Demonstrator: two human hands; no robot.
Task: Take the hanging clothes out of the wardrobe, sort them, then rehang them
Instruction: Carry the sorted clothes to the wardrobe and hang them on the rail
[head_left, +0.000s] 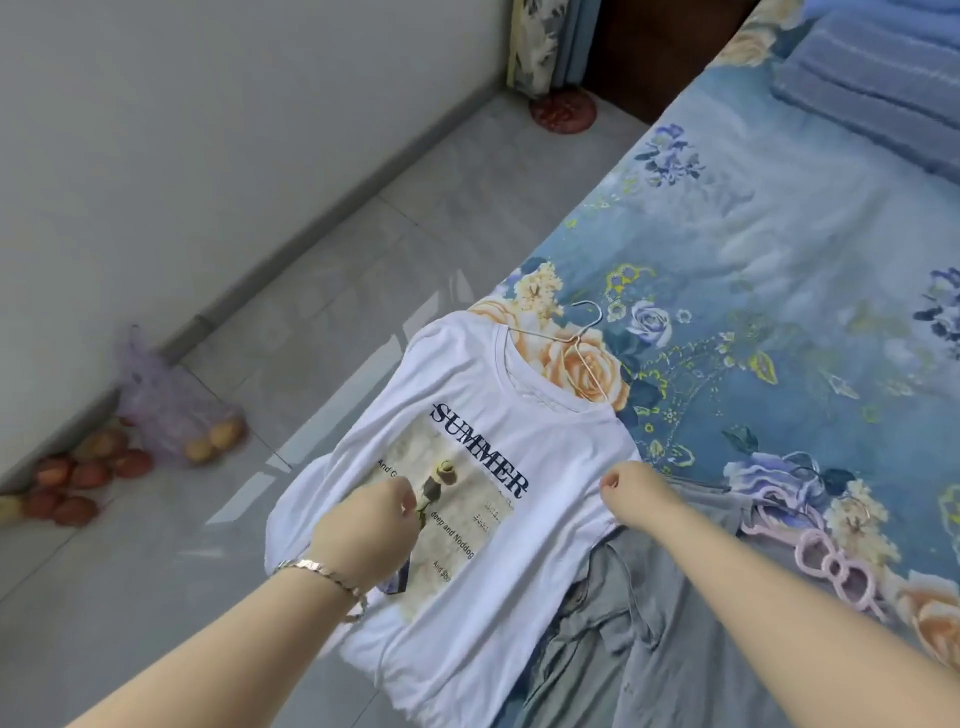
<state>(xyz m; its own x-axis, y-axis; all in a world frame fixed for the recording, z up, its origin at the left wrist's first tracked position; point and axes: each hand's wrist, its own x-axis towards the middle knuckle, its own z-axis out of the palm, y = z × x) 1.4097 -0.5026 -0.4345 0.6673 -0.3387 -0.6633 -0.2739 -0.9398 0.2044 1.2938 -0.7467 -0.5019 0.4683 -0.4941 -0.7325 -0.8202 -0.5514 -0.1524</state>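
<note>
Hands apart: left hand (363, 525) and right hand (631, 491) both stretched forward, fingers curled, pinching white T-shirt (566, 452); collar pointing away, hem nearest.

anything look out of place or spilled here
Yes: loose fruit lies on the floor against the wall, beside a purple net bag holding more, as if spilled. The white T-shirt also overhangs the bed edge.

A bed (753, 270) with a blue floral sheet fills the right; folded blue blankets (878, 78) lie at its far end. On the grey tiled floor (363, 249), left by the wall (208, 130), a purple mesh bag (171, 410) of fruit sits beside loose red fruit (78, 478). A red disc (562, 111) lies in the far corner.
</note>
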